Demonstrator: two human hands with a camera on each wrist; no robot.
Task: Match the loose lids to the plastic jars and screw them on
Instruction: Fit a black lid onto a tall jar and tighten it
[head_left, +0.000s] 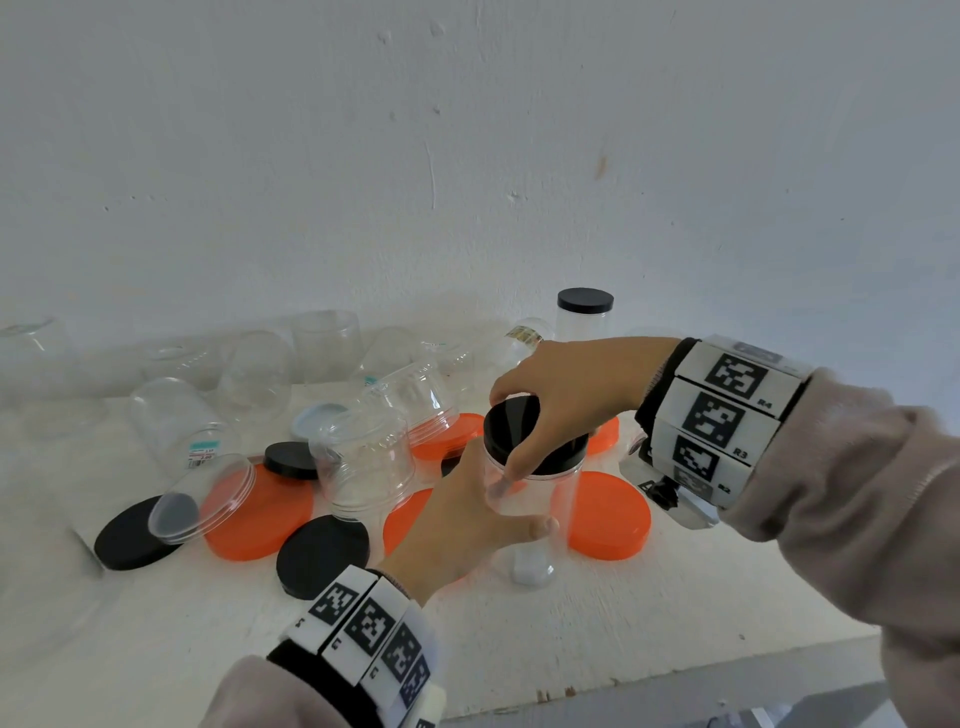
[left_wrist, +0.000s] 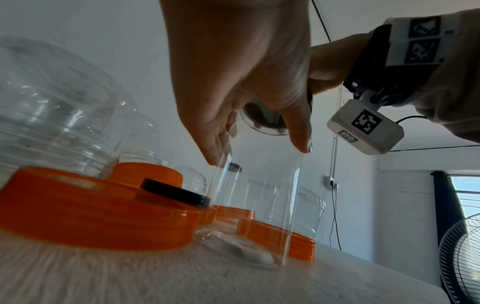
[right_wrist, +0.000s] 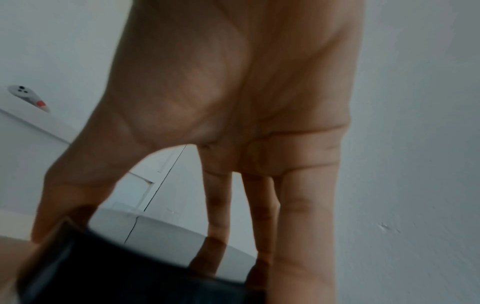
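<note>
Head view, near to far: left hand (head_left: 457, 525) wrapped around clear jar (head_left: 535, 525), upright on white counter (head_left: 623, 623). Right hand (head_left: 566, 395) above, fingertips clamped on black lid (head_left: 519, 431) seated at jar mouth. Behind: orange lids (head_left: 610, 514), black lids (head_left: 322, 556), empty jars (head_left: 363, 457), one capped jar (head_left: 584, 312) at wall.

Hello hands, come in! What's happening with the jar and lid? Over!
Left hand grips clear jar. Right hand holds black lid on its mouth. Orange lids crowd the base.
</note>
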